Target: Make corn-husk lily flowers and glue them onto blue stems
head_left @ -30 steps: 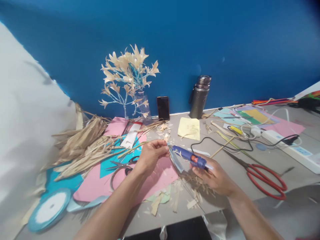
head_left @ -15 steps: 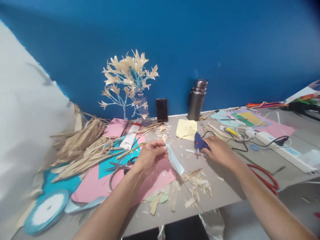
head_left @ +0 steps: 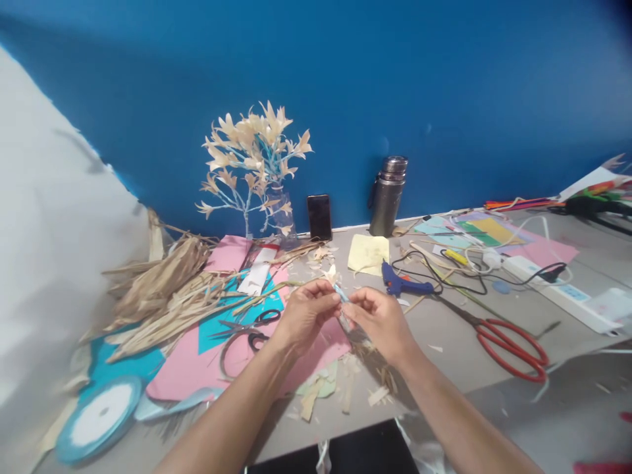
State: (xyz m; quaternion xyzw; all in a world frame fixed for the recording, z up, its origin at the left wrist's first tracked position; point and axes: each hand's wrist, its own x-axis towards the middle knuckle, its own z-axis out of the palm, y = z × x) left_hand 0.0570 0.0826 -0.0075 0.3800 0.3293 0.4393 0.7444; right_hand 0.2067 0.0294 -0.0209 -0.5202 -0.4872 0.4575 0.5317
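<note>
My left hand (head_left: 306, 315) and my right hand (head_left: 379, 320) meet above the table's middle, both pinching a thin stem wrapped in light blue ribbon (head_left: 342, 295). The ribbon's loose end (head_left: 347, 322) hangs between my fingers. A blue hot glue gun (head_left: 402, 282) lies on the table just beyond my right hand, its black cord trailing right. Under my hands lie a pink paper sheet (head_left: 257, 362) and dry straw scraps (head_left: 345, 388).
A paper flower branch (head_left: 257, 155) stands in a vase by the blue wall, next to a phone (head_left: 319, 216) and a steel bottle (head_left: 388, 196). Red scissors (head_left: 511, 342) lie right, black scissors (head_left: 247, 329) left, a ribbon spool (head_left: 96, 418) front left, a power strip (head_left: 557, 289) far right.
My right hand set the glue gun down on the table, then came back to the ribbon stem held in my left hand.
</note>
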